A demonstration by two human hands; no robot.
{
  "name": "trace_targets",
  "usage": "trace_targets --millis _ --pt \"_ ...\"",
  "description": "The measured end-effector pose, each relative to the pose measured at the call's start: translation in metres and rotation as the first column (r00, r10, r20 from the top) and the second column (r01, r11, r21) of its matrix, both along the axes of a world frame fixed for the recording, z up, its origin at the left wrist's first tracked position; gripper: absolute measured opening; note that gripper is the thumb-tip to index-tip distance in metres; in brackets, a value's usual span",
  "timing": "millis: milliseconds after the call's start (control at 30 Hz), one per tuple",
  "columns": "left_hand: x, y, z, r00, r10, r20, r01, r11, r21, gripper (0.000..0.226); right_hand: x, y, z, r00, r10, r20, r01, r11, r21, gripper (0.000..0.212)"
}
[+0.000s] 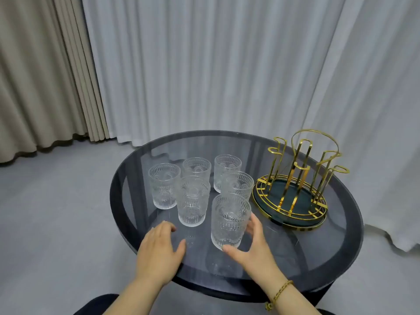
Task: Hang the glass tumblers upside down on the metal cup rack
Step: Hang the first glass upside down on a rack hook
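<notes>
Both forearms reach in from the bottom edge over the round dark glass table [336, 242]. White curtains [216, 64] hang behind it. At its right side stands the gold metal cup rack [293, 185] on a dark round tray, every prong bare. Six embossed glass tumblers stand upright left of the rack. Nearest is the front tumbler [229, 221], enclosed by the right hand [254, 248]: thumb at its base in front, fingers curled round its right side, apparently touching. Well left, the left hand [156, 246] hovers palm down, fingers loosely spread, holding nothing. A gold bracelet [280, 292] circles the right wrist.
</notes>
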State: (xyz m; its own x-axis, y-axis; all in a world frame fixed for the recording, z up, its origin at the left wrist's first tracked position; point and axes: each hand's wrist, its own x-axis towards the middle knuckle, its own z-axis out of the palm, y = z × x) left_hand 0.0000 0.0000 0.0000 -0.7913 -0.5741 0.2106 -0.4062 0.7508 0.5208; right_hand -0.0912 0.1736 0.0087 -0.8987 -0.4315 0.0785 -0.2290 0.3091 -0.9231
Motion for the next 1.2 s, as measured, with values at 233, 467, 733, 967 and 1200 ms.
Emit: trace_targets --millis 233,467,733,967,1200 --pt "-0.002 -0.006 -0.011 0.998 -0.049 -0.043 0.047 0.998 -0.051 0.031 -0.003 -0.024 0.001 0.997 -0.063 0.037 0.061 0.997 0.050 0.107" --pt "-0.003 -0.007 -0.012 0.998 -0.057 -0.042 0.053 0.995 -0.079 0.033 -0.004 -0.029 -0.007 0.986 -0.155 -0.058 0.163 0.973 0.164 0.090" --pt "0.006 -0.005 0.000 0.995 -0.089 -0.038 0.087 0.995 -0.045 0.032 -0.007 -0.013 0.005 0.994 -0.105 0.033 0.109 0.975 -0.193 0.074" --pt "-0.005 0.030 0.065 0.875 -0.338 -0.346 0.286 0.939 -0.192 0.016 -0.015 0.064 0.040 0.995 -0.098 -0.032 0.090 0.979 -0.184 0.069" --pt "-0.108 0.093 0.128 0.765 -0.600 -0.234 0.525 0.791 -0.315 0.042 -0.022 0.149 0.077 0.982 -0.183 -0.045 0.176 0.976 -0.129 0.058"
